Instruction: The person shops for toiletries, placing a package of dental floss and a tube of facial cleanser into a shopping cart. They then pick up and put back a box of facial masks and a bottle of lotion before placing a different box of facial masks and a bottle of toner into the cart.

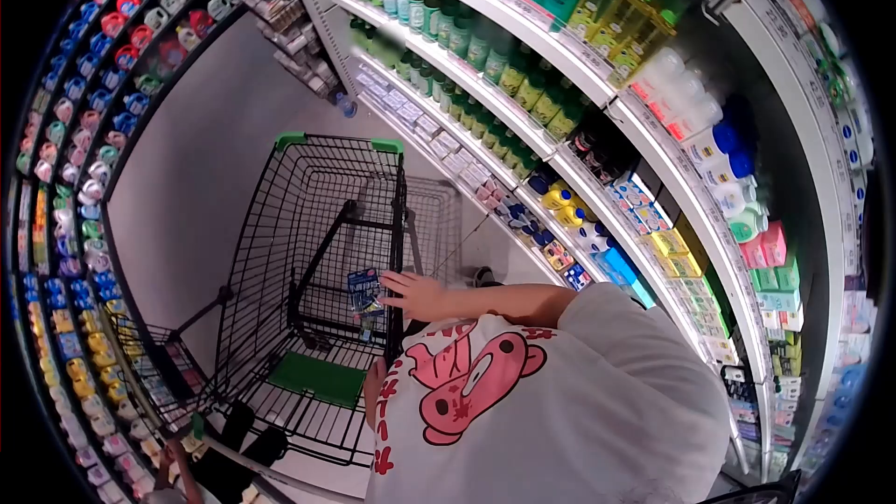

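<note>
My right hand (415, 295) reaches over the side of a black wire shopping cart (245, 247) with its fingers spread. Its fingertips are at the edge of a dark blue printed package (364, 291) inside the cart; I cannot make out a grip on it. Below the package lies a small, pale item (367, 327), too small to name. Of my left arm (373, 392), only a strip of skin shows beside my white T-shirt (597, 401). The fingers of my left hand are hidden. The cart has a green seat flap (317, 380) and green corner caps (386, 146).
Tall shelves (551, 145) of bottles and boxes run along the right. More shelves (93, 159) with bottles curve along the left. Another person's hand (171, 465) shows at lower left, near dark trousers (252, 439). A second wire basket (154, 355) stands left of the cart.
</note>
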Action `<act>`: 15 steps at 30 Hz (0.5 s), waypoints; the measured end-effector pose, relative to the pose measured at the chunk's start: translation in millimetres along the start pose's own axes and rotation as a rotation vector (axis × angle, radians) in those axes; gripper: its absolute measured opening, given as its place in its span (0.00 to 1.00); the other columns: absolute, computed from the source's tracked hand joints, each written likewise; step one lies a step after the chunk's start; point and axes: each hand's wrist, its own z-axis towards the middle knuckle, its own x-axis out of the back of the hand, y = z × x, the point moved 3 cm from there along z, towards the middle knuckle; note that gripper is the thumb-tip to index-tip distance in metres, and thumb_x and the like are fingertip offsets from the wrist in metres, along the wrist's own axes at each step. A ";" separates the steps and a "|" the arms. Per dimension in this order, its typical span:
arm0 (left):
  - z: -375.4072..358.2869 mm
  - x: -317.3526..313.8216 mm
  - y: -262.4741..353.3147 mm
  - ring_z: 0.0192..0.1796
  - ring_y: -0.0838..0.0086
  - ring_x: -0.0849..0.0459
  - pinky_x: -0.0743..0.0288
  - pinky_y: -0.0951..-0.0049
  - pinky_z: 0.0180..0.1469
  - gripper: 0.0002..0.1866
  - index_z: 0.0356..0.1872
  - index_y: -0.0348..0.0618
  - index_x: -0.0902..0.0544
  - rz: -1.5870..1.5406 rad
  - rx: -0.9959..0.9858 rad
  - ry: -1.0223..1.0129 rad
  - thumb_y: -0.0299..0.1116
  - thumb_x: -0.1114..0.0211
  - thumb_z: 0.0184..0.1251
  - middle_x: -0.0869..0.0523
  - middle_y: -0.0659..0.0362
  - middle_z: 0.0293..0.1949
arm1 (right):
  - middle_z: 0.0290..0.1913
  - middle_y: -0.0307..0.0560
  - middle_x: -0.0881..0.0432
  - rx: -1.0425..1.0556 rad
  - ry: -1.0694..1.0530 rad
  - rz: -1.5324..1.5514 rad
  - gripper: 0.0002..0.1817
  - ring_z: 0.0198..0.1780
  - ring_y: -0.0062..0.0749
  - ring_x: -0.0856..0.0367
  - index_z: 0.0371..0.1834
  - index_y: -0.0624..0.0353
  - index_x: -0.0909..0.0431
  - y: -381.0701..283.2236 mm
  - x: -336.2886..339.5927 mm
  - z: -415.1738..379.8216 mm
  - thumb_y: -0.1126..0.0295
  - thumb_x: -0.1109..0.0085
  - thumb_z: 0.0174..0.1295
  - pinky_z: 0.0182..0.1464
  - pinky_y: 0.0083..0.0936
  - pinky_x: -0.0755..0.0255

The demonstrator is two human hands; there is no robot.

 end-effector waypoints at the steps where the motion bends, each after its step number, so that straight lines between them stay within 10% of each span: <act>1: -6.1 0.0 -0.6 0.35 0.51 0.22 0.28 0.55 0.36 0.17 0.42 0.41 0.25 0.028 0.002 -0.019 0.44 0.48 0.63 0.21 0.48 0.31 | 0.68 0.56 0.52 0.000 0.009 -0.033 0.37 0.70 0.44 0.55 0.64 0.47 0.42 1.2 -4.0 2.8 0.60 0.39 0.47 0.65 0.38 0.48; 15: 13.7 26.4 -5.7 0.39 0.52 0.21 0.28 0.55 0.38 0.27 0.58 0.50 0.35 0.290 -0.185 -0.296 0.43 0.43 0.56 0.21 0.47 0.36 | 0.66 0.55 0.47 -0.228 -0.073 -0.364 0.26 0.70 0.44 0.57 0.56 0.49 0.35 6.8 -2.8 68.5 0.67 0.50 0.50 0.64 0.42 0.51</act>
